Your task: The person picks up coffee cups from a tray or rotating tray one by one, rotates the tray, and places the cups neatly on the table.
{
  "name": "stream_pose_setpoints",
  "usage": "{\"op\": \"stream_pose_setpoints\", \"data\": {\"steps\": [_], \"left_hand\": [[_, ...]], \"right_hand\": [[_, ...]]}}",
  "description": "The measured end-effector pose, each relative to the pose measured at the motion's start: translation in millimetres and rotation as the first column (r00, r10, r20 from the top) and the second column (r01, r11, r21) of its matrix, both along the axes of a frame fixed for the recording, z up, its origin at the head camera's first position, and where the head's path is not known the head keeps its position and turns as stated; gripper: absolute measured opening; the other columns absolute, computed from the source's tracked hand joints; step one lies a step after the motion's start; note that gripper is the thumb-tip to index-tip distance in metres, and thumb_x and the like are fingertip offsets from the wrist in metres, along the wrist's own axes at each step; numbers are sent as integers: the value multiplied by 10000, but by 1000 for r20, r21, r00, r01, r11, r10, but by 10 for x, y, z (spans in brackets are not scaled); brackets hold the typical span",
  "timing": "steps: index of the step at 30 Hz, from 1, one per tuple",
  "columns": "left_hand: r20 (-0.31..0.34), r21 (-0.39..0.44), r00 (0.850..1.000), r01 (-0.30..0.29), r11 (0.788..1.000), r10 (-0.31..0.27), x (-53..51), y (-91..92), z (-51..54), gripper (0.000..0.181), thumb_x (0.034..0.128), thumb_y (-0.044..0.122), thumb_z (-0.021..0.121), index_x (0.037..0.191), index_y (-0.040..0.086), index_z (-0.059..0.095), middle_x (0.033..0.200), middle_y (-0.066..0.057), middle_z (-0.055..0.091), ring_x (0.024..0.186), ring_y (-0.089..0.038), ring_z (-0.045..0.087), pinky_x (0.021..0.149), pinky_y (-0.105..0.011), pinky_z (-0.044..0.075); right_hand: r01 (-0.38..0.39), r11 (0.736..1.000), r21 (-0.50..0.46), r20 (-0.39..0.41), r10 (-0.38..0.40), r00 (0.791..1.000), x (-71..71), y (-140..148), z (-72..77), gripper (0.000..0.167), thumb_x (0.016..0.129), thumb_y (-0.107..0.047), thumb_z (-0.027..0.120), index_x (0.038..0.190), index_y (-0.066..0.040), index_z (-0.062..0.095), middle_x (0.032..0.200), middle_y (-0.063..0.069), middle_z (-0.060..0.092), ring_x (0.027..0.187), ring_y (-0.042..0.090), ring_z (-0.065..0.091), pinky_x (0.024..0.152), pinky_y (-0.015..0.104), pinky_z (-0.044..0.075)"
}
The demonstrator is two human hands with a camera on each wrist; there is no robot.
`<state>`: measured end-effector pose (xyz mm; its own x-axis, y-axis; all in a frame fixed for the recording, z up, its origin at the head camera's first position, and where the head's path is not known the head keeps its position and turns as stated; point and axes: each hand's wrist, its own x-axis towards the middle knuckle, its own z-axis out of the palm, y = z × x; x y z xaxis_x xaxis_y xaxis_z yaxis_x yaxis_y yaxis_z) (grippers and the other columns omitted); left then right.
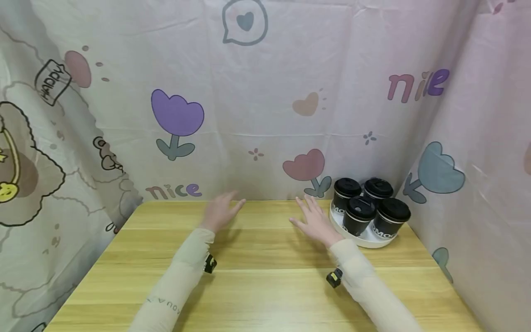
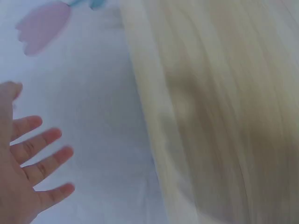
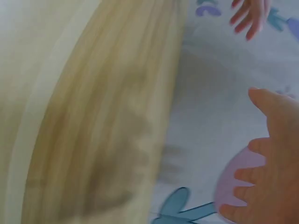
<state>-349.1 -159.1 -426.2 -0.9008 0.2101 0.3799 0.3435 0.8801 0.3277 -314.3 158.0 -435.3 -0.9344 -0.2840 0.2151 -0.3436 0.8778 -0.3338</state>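
Over the far part of the wooden table (image 1: 257, 249), both hands are held with fingers spread, holding nothing. The left hand (image 1: 219, 213), slightly blurred, is left of the middle; in the left wrist view the left hand (image 2: 28, 168) shows its spread fingers against the cloth. The right hand (image 1: 316, 222) is just left of a round white tray (image 1: 367, 243); whether it touches the tray cannot be told. In the right wrist view the right hand (image 3: 275, 163) has its fingers apart, with the left hand (image 3: 252, 16) at the top.
Several black lidded cups (image 1: 360, 210) stand close together on the white tray at the table's far right. A printed cloth (image 1: 249, 83) hangs behind the table's far edge and along both sides. Each wrist wears a small black device, such as the right one (image 1: 334, 278).
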Motion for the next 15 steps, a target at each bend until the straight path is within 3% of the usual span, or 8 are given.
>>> {"op": "stream_pose_setpoints", "data": {"steps": [3, 6, 11, 15], "left_hand": [[-67, 124, 996, 64, 990, -56, 31, 195, 33, 406, 971, 423, 517, 1215, 135, 664, 1123, -59, 730, 1001, -251, 694, 846, -420, 573], [-116, 182, 989, 112, 977, -91, 74, 413, 58, 305, 969, 353, 538, 1119, 150, 709, 981, -15, 754, 844, -179, 710, 672, -329, 578], [-167, 201, 978, 155, 967, -122, 126, 769, 71, 227, 952, 306, 572, 1053, 177, 729, 907, 18, 752, 764, -124, 693, 571, -235, 531], [-190, 187, 969, 194, 963, -158, 140, 1030, 52, 220, 953, 305, 569, 1024, 176, 733, 865, 26, 745, 735, -103, 681, 561, -204, 514]], "right_hand": [[-27, 999, -39, -89, 23, 996, 159, 105, 100, 697, 926, -504, 564, 1499, -150, 385, 1512, 178, 423, 1406, 402, 368, 1121, 606, 340], [-19, 998, -66, -138, 9, 990, 316, 249, 169, 610, 922, -493, 581, 1414, -139, 508, 1421, 134, 544, 1321, 369, 489, 1071, 556, 425], [18, 993, -120, -180, -40, 983, 555, 566, 208, 539, 917, -460, 607, 1331, -114, 590, 1348, 122, 611, 1278, 362, 536, 1041, 549, 454], [59, 987, -147, -226, -92, 970, 696, 850, 165, 477, 915, -404, 634, 1282, -99, 626, 1210, 106, 680, 1092, 308, 643, 922, 507, 525]]}}
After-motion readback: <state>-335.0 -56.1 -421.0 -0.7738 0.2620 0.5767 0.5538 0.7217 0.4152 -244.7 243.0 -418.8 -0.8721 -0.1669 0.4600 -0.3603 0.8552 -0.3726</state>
